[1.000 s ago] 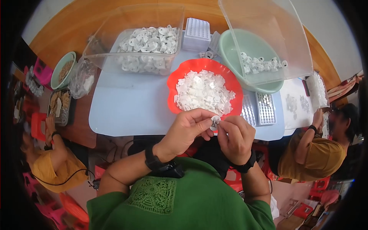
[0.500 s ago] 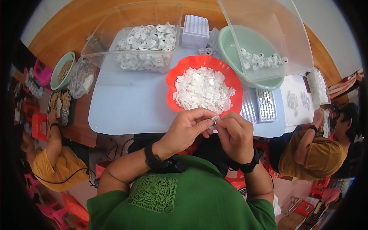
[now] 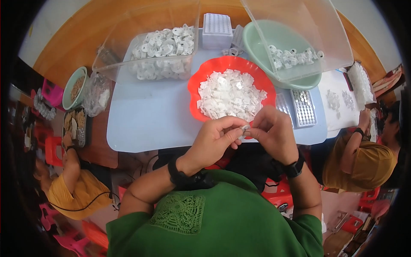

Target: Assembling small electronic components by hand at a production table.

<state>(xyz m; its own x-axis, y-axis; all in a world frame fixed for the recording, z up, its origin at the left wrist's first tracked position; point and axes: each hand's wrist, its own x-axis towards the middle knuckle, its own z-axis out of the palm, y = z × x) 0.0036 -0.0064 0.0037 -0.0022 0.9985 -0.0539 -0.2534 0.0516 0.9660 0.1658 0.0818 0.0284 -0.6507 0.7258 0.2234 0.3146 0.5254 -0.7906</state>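
small white part (image 3: 245, 127): pinched between both hands, just off the near rim of the red bowl (image 3: 195, 85) — too tiny to tell its long axis
left hand (image 3: 214, 140): fingers curled tight on the part, coming in from the left
right hand (image 3: 274, 130): also closed on it, a bit closer to the bowl
pile of white pieces (image 3: 231, 95): in the bowl, just beyond the hands
vs a second ago: same pinch, hands barely shifted — bowl sits a touch nearer

On the pale blue table (image 3: 141, 124) before you: two clear plastic tubs (image 3: 128, 38), one round orange plastic bowl (image 3: 201, 81), one pale green plastic basin (image 3: 257, 43) and three studded white trays (image 3: 303, 107); two people sit beside you.
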